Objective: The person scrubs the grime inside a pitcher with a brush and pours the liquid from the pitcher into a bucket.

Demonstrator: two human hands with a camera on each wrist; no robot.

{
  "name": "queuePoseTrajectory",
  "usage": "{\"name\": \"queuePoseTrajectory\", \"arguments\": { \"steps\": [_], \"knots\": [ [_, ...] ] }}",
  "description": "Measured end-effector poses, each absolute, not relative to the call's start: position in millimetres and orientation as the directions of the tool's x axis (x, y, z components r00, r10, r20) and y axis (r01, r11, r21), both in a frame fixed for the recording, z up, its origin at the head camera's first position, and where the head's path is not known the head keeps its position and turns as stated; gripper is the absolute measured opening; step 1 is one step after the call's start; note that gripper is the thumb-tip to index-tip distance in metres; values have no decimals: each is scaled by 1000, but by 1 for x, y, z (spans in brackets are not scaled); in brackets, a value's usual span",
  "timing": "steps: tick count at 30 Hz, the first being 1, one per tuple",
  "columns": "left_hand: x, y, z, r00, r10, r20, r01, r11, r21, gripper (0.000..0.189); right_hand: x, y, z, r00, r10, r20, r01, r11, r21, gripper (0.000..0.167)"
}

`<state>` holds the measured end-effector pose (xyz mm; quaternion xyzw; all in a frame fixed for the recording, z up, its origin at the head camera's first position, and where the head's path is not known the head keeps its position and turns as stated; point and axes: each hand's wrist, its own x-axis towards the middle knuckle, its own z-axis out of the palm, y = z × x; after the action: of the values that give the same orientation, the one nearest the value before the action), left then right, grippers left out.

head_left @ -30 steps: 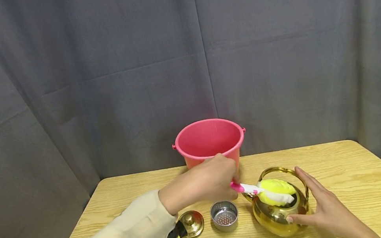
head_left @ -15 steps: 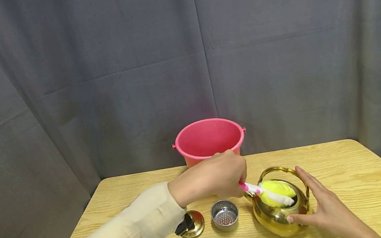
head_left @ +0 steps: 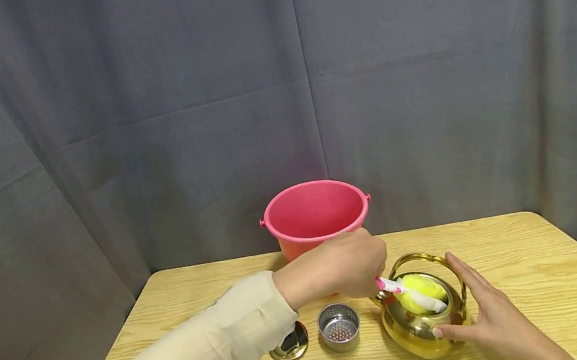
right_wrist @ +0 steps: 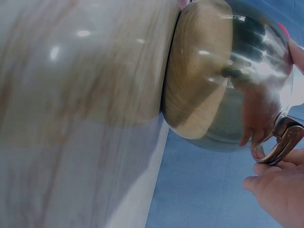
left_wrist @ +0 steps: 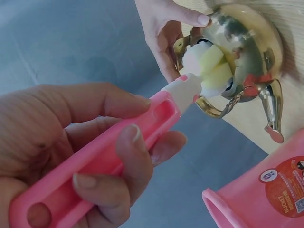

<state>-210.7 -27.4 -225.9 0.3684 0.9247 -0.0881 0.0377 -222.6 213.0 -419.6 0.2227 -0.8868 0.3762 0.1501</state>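
Note:
My left hand (head_left: 355, 263) grips the pink handle (left_wrist: 102, 159) of a sponge brush. Its yellow and white sponge head (head_left: 422, 291) sits in the top opening of a shiny gold kettle (head_left: 420, 332), partly below the rim. The kettle stands upright on the wooden table, its spout toward the left hand and its arched handle (head_left: 422, 256) raised. From the right, my right hand (head_left: 491, 314) holds the kettle, thumb on the body near the rim and fingers against the arched handle. In the right wrist view its fingertips (right_wrist: 256, 183) meet the handle's base.
A pink bucket (head_left: 291, 244) stands at the back, behind the left hand. Left of the kettle is a round metal strainer (head_left: 341, 341). The gold lid (head_left: 299, 347) lies farther left, partly hidden by the sleeve. Grey curtain (head_left: 206, 124) hangs behind the table (head_left: 541, 257).
My left hand has moved right toward the kettle, and the sponge head has shifted slightly down within the opening. The right hand and the kettle have hardly moved.

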Motion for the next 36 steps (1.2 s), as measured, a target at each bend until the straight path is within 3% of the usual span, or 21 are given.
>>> {"name": "queuePoseTrajectory", "arguments": {
  "steps": [9,36],
  "knots": [
    [-214,-21,-230,-743,656,-133,669,722,-180,33,-223,214,-418,-868,-280,409,-489,622,-612,120],
    [-225,0,-247,-798,580,-162,601,784,-154,22,-225,212,-419,-857,-288,427,-509,594,-623,118]
  ]
}}
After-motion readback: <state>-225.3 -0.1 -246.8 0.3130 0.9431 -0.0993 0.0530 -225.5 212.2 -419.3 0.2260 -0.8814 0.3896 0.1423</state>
